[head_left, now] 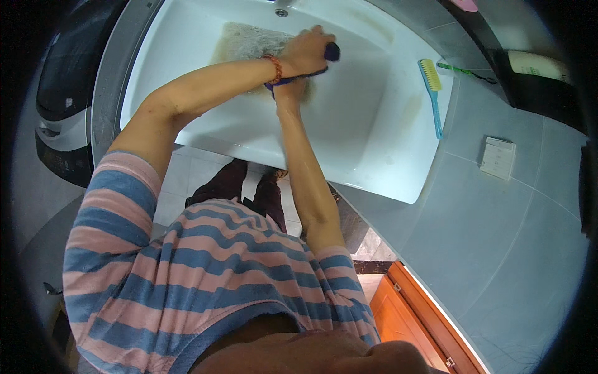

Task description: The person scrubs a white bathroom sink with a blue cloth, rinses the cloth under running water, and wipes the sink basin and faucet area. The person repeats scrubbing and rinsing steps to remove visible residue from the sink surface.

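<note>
Both my arms reach into a white wash basin (374,124). My left hand (308,50), with a red beaded bracelet at the wrist, is closed over a dark blue cloth (332,51) on a patch of brownish foam (246,40). My right hand (288,92) lies just below it, crossing under the left wrist and gripping the lower part of the same cloth. The right fingers are partly hidden by foam and by the left wrist.
A blue scrub brush (431,87) with yellow bristles lies on the basin's right rim, a thin green tool (464,70) beside it. The drain (281,11) is at the far end. A washing machine (62,93) stands at left, with a wall switch (498,158) and an orange door (405,311) at right.
</note>
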The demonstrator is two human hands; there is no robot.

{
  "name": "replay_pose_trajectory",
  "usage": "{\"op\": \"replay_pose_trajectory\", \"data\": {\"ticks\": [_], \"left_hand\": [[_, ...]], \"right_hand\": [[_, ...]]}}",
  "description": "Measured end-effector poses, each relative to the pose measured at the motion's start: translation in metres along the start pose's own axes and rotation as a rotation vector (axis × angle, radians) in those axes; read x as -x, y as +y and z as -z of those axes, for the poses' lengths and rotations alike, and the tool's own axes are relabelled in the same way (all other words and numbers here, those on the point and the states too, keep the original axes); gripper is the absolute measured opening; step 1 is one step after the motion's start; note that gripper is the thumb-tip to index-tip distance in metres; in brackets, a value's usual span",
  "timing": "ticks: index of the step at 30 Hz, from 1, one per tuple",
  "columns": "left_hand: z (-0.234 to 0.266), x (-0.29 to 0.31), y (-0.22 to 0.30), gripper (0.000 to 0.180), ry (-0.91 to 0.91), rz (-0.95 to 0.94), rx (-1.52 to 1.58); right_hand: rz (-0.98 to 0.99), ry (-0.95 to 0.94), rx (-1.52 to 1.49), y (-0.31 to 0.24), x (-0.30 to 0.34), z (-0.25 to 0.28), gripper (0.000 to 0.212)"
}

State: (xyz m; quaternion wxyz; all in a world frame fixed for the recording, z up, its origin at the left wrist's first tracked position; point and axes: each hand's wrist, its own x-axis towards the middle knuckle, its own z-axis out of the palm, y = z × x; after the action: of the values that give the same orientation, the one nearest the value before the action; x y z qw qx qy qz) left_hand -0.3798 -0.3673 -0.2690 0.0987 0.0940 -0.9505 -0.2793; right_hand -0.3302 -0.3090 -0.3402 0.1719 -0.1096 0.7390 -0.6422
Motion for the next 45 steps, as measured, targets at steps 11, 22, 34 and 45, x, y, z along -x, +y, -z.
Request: {"op": "replay_pose_trajectory", "data": {"ticks": [11, 22, 34, 45], "left_hand": [[0.046, -0.007, -0.030, 0.063, -0.311, 0.300, 1.384], [0.011, 0.024, 0.018, 0.060, -0.435, 0.029, 2.433], [0.077, -0.011, 0.034, 0.033, -0.771, 0.149, 0.886], [0.010, 0.025, 0.041, 0.035, -0.049, -0.390, 0.442]], "right_hand": [[-0.554, -0.206, -1.195, -0.061, 0.030, 0.076, 0.042], [-0.657, -0.386, -2.235, -0.139, 0.050, 0.062, 0.049], [-0.671, -0.259, -0.665, -0.116, 0.052, 0.070, 0.039], [0.012, 0.125, -0.164, 0.030, 0.032, 0.088, 0.051]]}}
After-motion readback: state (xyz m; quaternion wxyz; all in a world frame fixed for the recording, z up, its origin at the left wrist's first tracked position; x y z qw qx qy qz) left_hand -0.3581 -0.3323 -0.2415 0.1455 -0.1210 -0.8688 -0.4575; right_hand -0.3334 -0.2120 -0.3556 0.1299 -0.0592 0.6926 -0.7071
